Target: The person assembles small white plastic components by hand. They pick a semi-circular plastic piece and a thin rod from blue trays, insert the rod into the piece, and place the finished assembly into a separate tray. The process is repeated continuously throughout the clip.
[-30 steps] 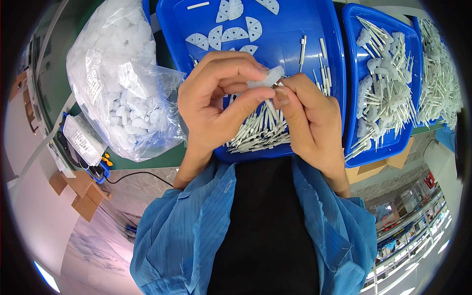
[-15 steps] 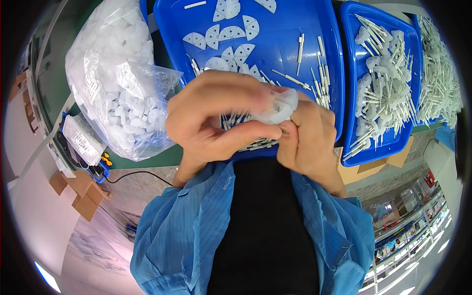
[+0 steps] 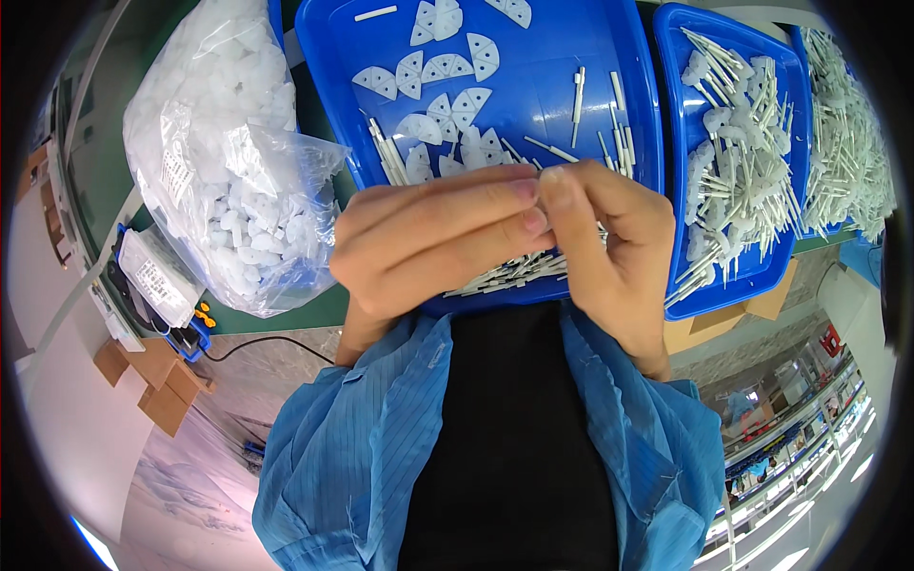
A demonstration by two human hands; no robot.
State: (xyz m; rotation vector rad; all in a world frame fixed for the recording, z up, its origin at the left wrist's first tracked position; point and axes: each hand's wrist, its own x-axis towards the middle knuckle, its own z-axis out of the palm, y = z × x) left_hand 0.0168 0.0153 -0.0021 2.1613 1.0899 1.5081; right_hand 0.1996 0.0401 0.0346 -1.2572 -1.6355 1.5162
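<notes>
Left hand (image 3: 428,233) and right hand (image 3: 619,247) meet at the fingertips over the blue tray (image 3: 543,86); can't tell if either grip's closed on anything, tbh. White half-round pieces (image 3: 447,67) at 11 o'clock from them, some thin rods (image 3: 577,95) around 1.

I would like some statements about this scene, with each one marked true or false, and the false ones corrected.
1. The bag is left of the large tray. True.
2. The two hands are far apart. False: the left hand and the right hand are close together.
3. Some rods lie in the large tray. True.
4. The bag is full of rods. False: white pieces show in it.
5. Both sleeves are blue. True.
</notes>
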